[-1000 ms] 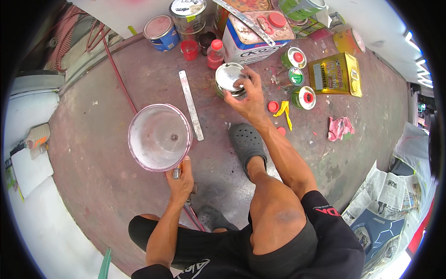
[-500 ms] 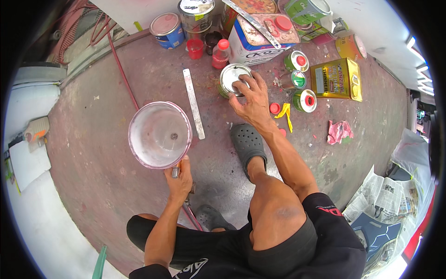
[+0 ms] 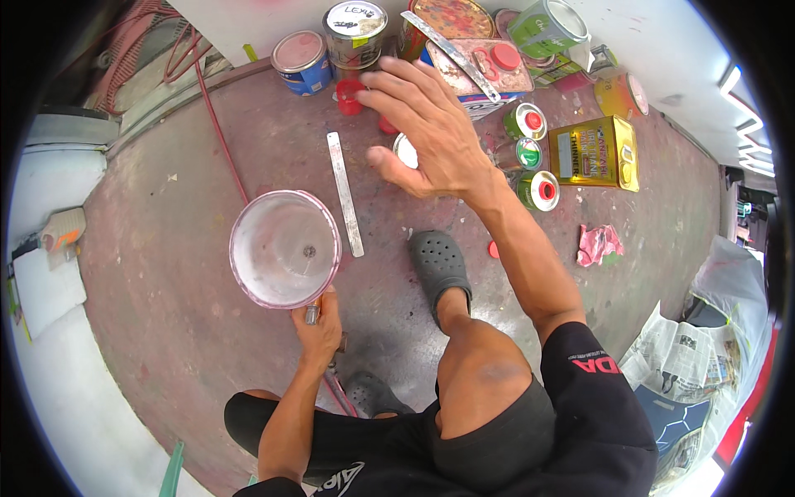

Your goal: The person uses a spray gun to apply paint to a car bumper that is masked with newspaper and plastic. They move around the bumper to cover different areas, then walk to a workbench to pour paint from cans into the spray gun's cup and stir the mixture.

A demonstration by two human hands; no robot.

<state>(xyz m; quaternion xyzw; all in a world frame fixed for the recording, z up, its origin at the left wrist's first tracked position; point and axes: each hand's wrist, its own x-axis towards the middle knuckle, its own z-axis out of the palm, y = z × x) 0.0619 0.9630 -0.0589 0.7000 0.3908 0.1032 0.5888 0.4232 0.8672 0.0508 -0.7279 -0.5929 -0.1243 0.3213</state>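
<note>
View from above of a squatting person on a stained concrete floor [image 3: 166,273]. The left hand [image 3: 319,331] is closed round the neck beneath a pink-stained, round translucent plastic cup [image 3: 284,248], held upright with its mouth open; the cup looks empty apart from a dark outlet at its bottom, so judged from this nothing is in it yet. The right hand [image 3: 435,137], fingers spread and holding nothing, hovers above a small open round metal tin [image 3: 404,151], largely hidden beneath it. A flat metal stirring strip [image 3: 345,192] lies between cup and tin, untouched. Lidded paint cans [image 3: 354,31] stand beyond.
</note>
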